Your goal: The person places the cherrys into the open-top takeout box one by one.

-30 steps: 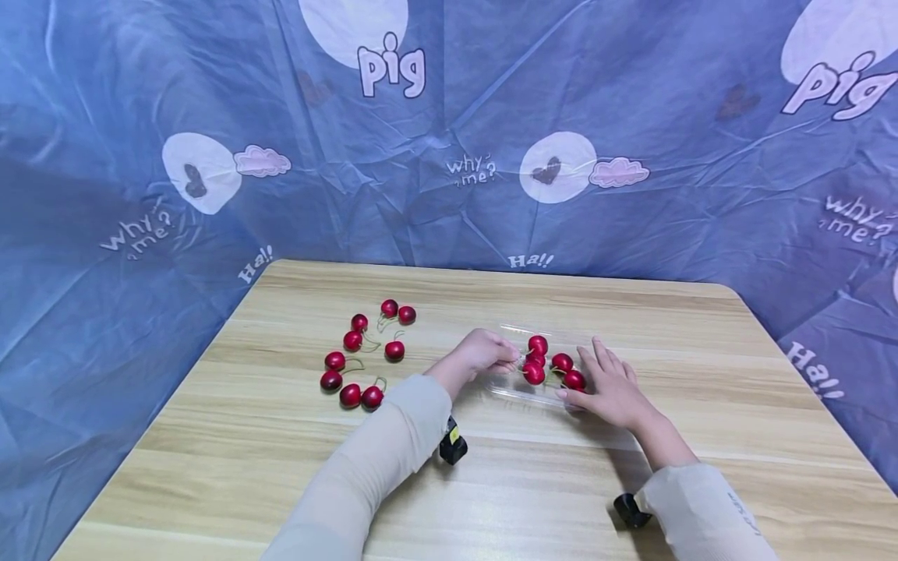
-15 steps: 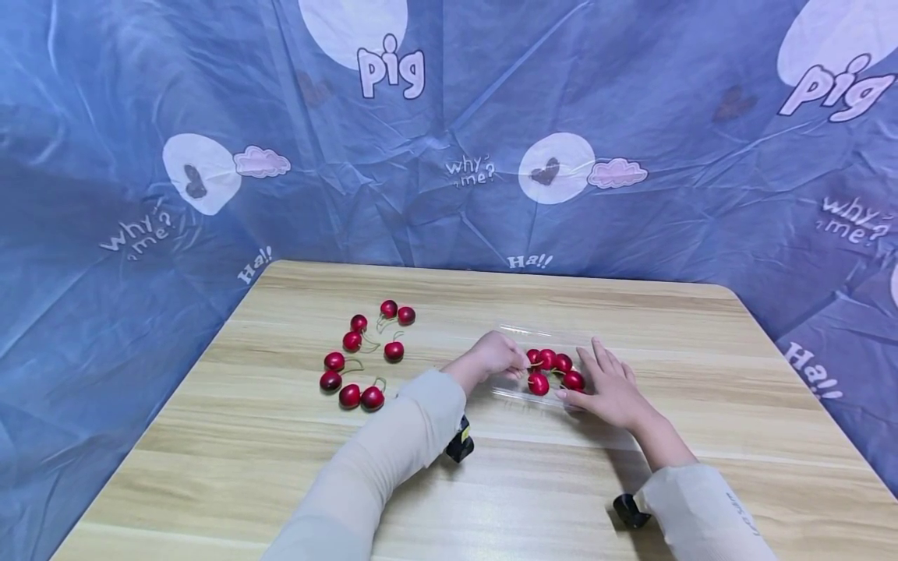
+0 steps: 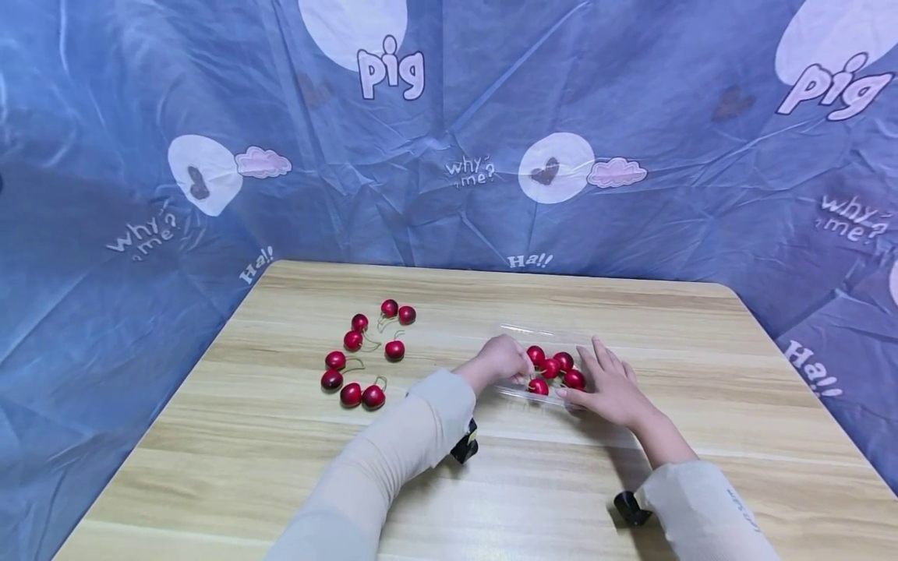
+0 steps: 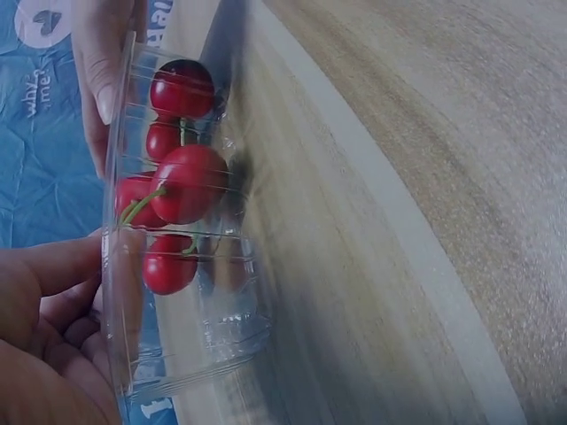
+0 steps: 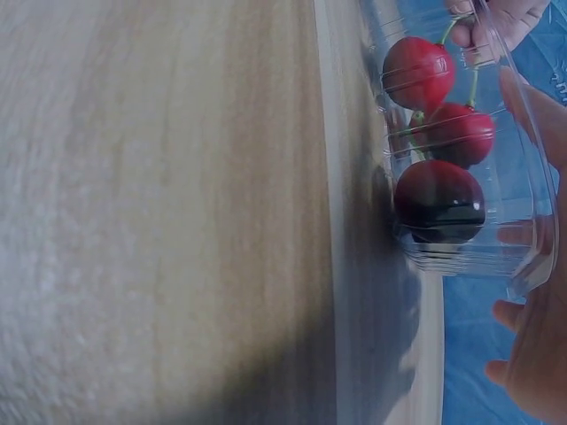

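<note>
the clear plastic tray (image 3: pixel 515 387) lay on the wooden table (image 3: pixel 231 444) right of centre, its long axis running left to right between the two hands. the left hand (image 3: pixel 501 361) sat at the tray's left end, fingers curled at the rim. the right wrist view suggested a pinch on a green stem, though i could not tell for certain that it held it. the right hand (image 3: pixel 609 386) lay against the tray's right end, fingers straight and spread, steadying it. the cherries in the tray (image 3: pixel 552 368) were glossy, round and dark red, bunched together just right of the left hand, so that hand was the nearer one. the tray's walls were thin, ribbed and see-through. the loose cherries (image 3: pixel 361 352) lay scattered well apart to the left, nearer the left arm. the table was pale, grained and smooth.
</note>
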Demonstrator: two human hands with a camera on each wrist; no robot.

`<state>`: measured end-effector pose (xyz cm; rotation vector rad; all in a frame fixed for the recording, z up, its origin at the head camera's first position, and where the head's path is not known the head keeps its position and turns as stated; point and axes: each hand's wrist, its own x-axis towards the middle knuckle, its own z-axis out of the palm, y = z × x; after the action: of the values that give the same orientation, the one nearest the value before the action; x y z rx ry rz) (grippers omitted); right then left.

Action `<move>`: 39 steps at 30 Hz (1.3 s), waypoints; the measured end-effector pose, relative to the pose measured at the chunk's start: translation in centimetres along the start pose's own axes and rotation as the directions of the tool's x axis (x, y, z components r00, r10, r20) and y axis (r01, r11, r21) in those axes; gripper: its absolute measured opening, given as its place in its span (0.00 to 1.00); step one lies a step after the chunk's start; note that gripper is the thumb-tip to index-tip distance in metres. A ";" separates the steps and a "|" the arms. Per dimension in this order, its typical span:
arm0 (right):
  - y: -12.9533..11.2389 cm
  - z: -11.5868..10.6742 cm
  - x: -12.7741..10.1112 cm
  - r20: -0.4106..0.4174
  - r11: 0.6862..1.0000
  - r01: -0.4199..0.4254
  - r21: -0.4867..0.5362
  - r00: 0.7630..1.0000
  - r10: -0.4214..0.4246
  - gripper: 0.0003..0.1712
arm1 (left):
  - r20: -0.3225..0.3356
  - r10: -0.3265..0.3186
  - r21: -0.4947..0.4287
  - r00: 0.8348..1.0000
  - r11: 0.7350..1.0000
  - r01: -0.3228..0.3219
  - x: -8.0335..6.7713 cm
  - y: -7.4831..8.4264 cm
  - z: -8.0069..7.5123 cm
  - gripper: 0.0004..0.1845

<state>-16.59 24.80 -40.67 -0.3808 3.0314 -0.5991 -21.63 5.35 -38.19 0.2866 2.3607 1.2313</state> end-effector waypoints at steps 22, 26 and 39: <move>0.1 0.2 0.1 0.007 1.000 0.008 0.015 1.000 -0.008 0.49 | -0.037 0.066 0.182 0.997 0.982 -0.058 -0.1 -0.6 0.3 0.10; 0.1 0.1 0.0 0.003 1.000 0.005 0.016 1.000 -0.005 0.49 | -0.030 0.071 0.171 0.997 0.983 -0.065 -0.1 -0.7 0.2 0.09; 0.1 0.1 0.0 -0.001 1.000 0.005 0.025 1.000 -0.005 0.50 | 0.044 0.143 0.284 0.989 0.947 -0.150 -0.1 -0.9 -0.2 0.04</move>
<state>-16.65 24.88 -40.77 -0.3871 3.0219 -0.6367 -21.61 4.64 -38.83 0.5766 2.5343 0.9376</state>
